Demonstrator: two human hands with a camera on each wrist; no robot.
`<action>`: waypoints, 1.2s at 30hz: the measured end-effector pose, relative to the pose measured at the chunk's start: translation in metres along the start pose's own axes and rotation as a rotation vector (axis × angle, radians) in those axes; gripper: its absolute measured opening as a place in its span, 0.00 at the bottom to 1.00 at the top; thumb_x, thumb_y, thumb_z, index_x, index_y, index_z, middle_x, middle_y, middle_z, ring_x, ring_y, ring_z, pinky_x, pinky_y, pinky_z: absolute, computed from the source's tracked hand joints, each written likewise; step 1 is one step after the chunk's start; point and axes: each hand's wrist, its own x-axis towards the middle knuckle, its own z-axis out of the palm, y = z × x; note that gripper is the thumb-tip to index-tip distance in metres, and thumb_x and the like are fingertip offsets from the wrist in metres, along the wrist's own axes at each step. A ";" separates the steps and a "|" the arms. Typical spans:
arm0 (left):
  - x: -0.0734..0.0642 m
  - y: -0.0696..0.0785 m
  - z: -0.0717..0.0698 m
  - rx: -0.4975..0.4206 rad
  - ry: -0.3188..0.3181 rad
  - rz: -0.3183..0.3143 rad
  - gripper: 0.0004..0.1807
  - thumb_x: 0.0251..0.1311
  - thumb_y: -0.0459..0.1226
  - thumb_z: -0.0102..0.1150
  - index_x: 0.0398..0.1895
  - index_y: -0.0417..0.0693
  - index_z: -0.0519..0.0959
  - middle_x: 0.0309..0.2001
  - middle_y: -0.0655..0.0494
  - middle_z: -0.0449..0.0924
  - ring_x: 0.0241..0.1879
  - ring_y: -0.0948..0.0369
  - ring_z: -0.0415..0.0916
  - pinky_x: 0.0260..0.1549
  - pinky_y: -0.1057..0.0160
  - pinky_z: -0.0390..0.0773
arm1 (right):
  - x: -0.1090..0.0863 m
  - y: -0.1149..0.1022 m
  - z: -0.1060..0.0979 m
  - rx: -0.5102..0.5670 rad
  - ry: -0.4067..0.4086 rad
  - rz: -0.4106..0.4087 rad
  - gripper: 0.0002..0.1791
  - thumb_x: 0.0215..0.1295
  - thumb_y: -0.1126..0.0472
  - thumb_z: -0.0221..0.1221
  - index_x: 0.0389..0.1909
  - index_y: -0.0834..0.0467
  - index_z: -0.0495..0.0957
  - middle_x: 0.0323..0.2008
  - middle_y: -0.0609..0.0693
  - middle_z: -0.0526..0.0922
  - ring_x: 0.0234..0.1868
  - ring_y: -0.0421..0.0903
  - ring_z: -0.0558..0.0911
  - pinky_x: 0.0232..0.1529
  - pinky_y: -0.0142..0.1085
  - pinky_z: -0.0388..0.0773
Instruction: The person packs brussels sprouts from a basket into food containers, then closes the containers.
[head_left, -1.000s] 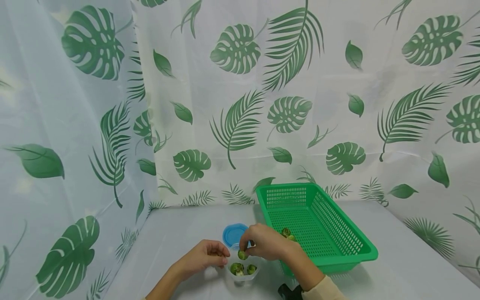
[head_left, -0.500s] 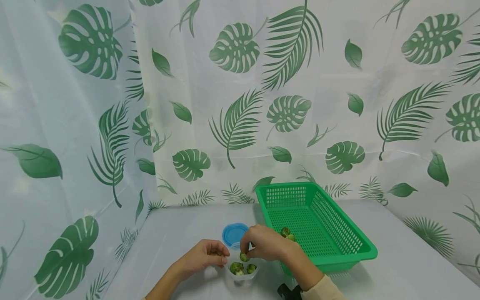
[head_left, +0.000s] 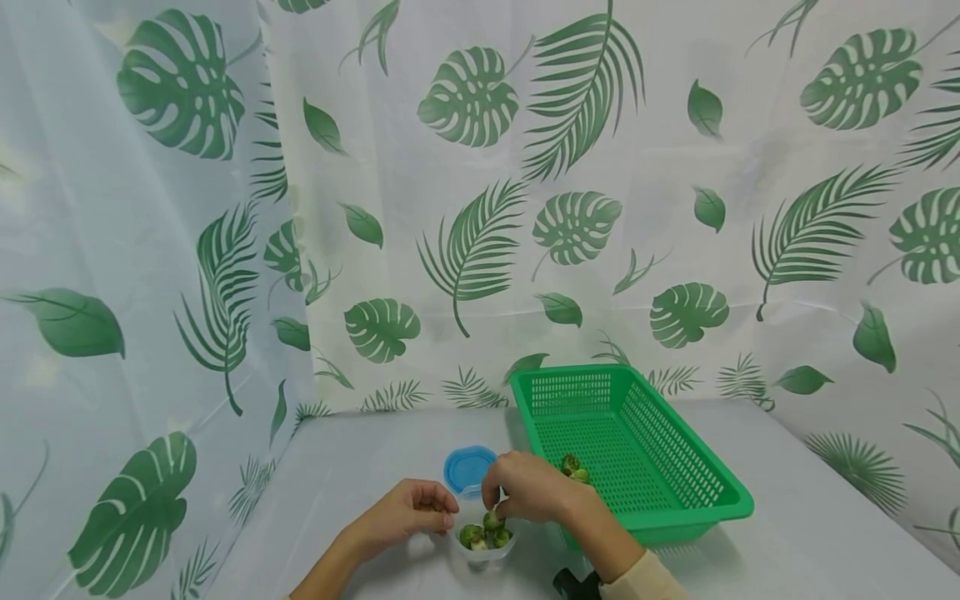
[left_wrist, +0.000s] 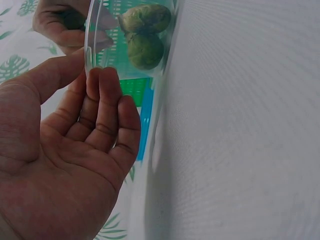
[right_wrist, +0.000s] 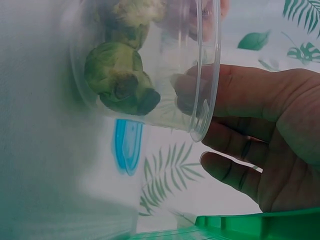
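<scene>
A small clear plastic tub (head_left: 486, 560) stands on the table with several Brussels sprouts (head_left: 471, 535) in it. My left hand (head_left: 414, 510) pinches the tub's rim between thumb and fingertips, as the left wrist view shows. Over the tub's far right side is my right hand (head_left: 528, 487), its fingertips reaching inside the rim. Just under those fingertips lies one sprout (head_left: 493, 522), on top of the others. In the right wrist view the thumb and finger (right_wrist: 187, 90) inside the tub are apart, with no sprout between them, and two sprouts (right_wrist: 120, 77) show through the wall.
Right of the tub stands a large green perforated basket (head_left: 645, 521), with a few Brussels sprouts (head_left: 576, 469) at its near left. Behind the tub lies a blue lid (head_left: 469, 468). Leaf-printed curtains (head_left: 480, 250) close off the back and sides.
The sprout my right hand was pinching above the tub has gone down onto the other sprouts, and the fingers have parted from it. My left hand stays at the rim.
</scene>
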 end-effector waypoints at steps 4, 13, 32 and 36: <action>-0.001 0.001 0.001 0.000 -0.002 -0.009 0.16 0.69 0.34 0.64 0.51 0.29 0.80 0.36 0.57 0.84 0.37 0.60 0.83 0.41 0.62 0.84 | 0.000 0.000 0.001 0.004 0.003 0.000 0.07 0.59 0.68 0.73 0.31 0.51 0.90 0.30 0.38 0.88 0.31 0.28 0.78 0.34 0.26 0.78; -0.002 0.003 0.002 0.006 -0.002 -0.015 0.15 0.70 0.33 0.63 0.51 0.28 0.80 0.36 0.57 0.84 0.37 0.61 0.83 0.41 0.61 0.84 | 0.000 0.001 0.001 0.018 -0.005 -0.005 0.07 0.61 0.68 0.72 0.31 0.51 0.90 0.30 0.38 0.88 0.30 0.28 0.78 0.34 0.25 0.78; -0.002 0.002 -0.001 -0.004 -0.020 0.007 0.16 0.70 0.34 0.63 0.52 0.27 0.80 0.37 0.57 0.84 0.38 0.61 0.83 0.41 0.62 0.84 | -0.005 0.003 -0.015 0.214 0.078 -0.081 0.09 0.66 0.69 0.68 0.44 0.56 0.89 0.43 0.49 0.90 0.42 0.35 0.84 0.45 0.32 0.84; -0.002 0.002 -0.001 -0.004 -0.019 0.005 0.16 0.70 0.34 0.64 0.52 0.28 0.80 0.37 0.57 0.84 0.38 0.61 0.83 0.41 0.62 0.84 | -0.006 0.003 -0.016 0.237 0.105 -0.101 0.10 0.67 0.69 0.67 0.46 0.55 0.88 0.43 0.51 0.90 0.43 0.36 0.84 0.45 0.30 0.84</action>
